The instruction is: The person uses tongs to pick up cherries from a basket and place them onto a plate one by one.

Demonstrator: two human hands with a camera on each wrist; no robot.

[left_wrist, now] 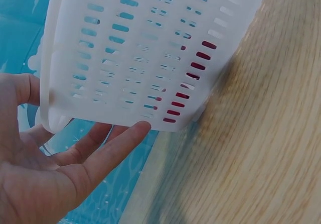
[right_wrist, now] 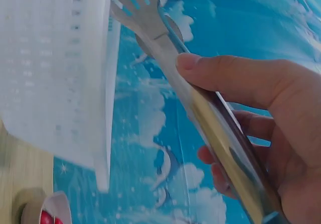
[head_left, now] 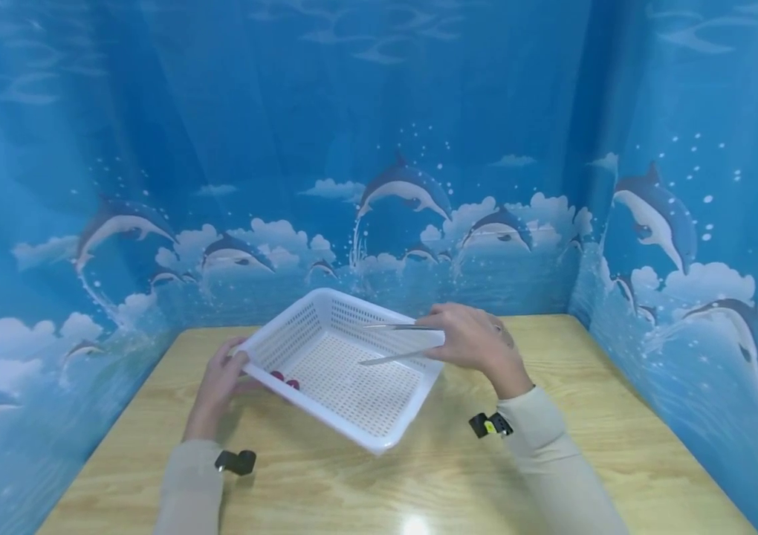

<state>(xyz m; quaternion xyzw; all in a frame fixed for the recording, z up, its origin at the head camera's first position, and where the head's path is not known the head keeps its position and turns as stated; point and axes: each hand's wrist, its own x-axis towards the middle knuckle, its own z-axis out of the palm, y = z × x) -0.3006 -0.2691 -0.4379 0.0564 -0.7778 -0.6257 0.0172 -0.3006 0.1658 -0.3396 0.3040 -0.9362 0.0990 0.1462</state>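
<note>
A white perforated plastic basket (head_left: 352, 371) is held tilted above the table. My left hand (head_left: 221, 375) grips its left corner; in the left wrist view the thumb is at the rim and the fingers (left_wrist: 108, 158) reach along the basket wall (left_wrist: 135, 68). A few small dark red round things (head_left: 285, 380) lie inside against the near-left wall, and red shows through the slots. With my right hand (head_left: 475, 338) I hold metal tongs (head_left: 399, 343), their arms spread over the basket and nothing between the tips. The right wrist view shows thumb and fingers around the tongs (right_wrist: 200, 103).
Below the basket, a small pale bowl (right_wrist: 62, 206) with red round things appears at the lower left of the right wrist view. The wooden table (head_left: 325, 490) meets blue dolphin-printed curtains (head_left: 272, 148) at its back and sides.
</note>
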